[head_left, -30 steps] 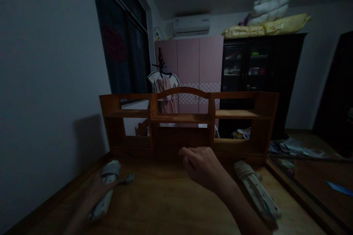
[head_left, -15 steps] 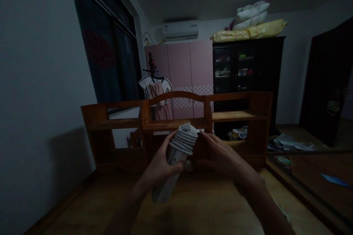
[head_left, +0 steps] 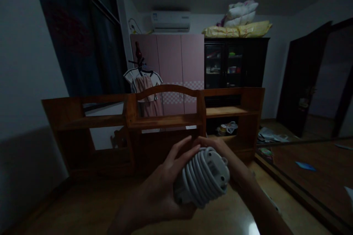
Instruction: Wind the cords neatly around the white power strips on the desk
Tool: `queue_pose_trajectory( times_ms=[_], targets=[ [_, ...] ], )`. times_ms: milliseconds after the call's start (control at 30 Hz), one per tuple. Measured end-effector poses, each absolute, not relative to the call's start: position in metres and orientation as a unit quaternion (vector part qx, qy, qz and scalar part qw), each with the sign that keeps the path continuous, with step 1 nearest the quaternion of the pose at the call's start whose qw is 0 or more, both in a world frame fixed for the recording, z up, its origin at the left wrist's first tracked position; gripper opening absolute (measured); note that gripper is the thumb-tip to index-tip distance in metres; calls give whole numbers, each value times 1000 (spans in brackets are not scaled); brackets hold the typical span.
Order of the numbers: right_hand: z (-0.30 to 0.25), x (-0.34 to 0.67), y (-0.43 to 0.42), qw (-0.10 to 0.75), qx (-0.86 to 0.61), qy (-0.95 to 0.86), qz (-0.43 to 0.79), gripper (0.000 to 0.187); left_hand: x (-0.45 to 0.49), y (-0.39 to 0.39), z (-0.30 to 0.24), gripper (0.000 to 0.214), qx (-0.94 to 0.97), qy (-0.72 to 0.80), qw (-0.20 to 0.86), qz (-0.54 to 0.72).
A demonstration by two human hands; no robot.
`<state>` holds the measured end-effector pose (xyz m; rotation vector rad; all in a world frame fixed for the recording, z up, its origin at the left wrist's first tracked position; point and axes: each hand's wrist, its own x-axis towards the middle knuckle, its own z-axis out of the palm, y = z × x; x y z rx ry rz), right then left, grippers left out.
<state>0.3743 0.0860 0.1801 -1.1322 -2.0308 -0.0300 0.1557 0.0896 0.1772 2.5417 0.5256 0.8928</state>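
A white power strip (head_left: 204, 178) with its cord wound round it is raised over the wooden desk (head_left: 82, 209), its end face turned toward me. My left hand (head_left: 162, 187) cups it from the left and below, fingers wrapped round the coil. From behind and to the right, my right hand (head_left: 220, 147) grips the same strip, mostly hidden by it. The room is dim.
A wooden shelf unit (head_left: 165, 117) stands along the desk's back edge. Behind it are a pink wardrobe (head_left: 176, 66), a dark glass cabinet (head_left: 234, 62) with bedding on top, and hanging clothes (head_left: 143, 80). Papers litter the floor (head_left: 270, 136) at right.
My left hand lifted the power strip off the desk's left side and my right hand joined it. The strip has since tipped its end toward me. The view swung right.
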Motion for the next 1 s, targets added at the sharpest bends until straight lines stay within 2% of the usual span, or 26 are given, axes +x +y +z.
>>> queue_pose_trajectory(
  times_ms=[67,133,300,367,433,500,567,667,767,833,933,1000],
  targets=[
    [181,386,88,362,-506,-783,-19,20,157,94,170,113,920,240,122,285],
    [180,396,89,366,-539,-757,-53,22,158,100,162,117,925,266,59,265],
    [184,411,78,393,-529,-751,-45,19,152,130,150,96,902,340,-13,266],
    [190,413,67,365,-494,-788,38,17,149,143,150,91,857,404,-32,319],
    [197,411,58,296,-439,-832,164,15,148,152,152,88,800,439,-45,406],
    [201,407,52,242,-398,-847,257,20,148,154,156,85,742,453,-45,492],
    [201,403,51,229,-391,-844,287,30,148,151,160,84,699,456,-33,550],
    [196,399,57,210,-406,-849,265,36,146,142,167,82,682,442,8,582],
    [184,401,68,175,-455,-850,200,30,143,137,172,82,698,416,62,580],
    [175,403,77,180,-510,-830,134,26,141,134,174,85,718,398,93,563],
    [167,410,91,251,-570,-781,48,27,144,126,172,93,767,350,137,519],
    [168,416,98,338,-566,-750,51,30,149,117,169,93,816,298,162,469]
  ],
)
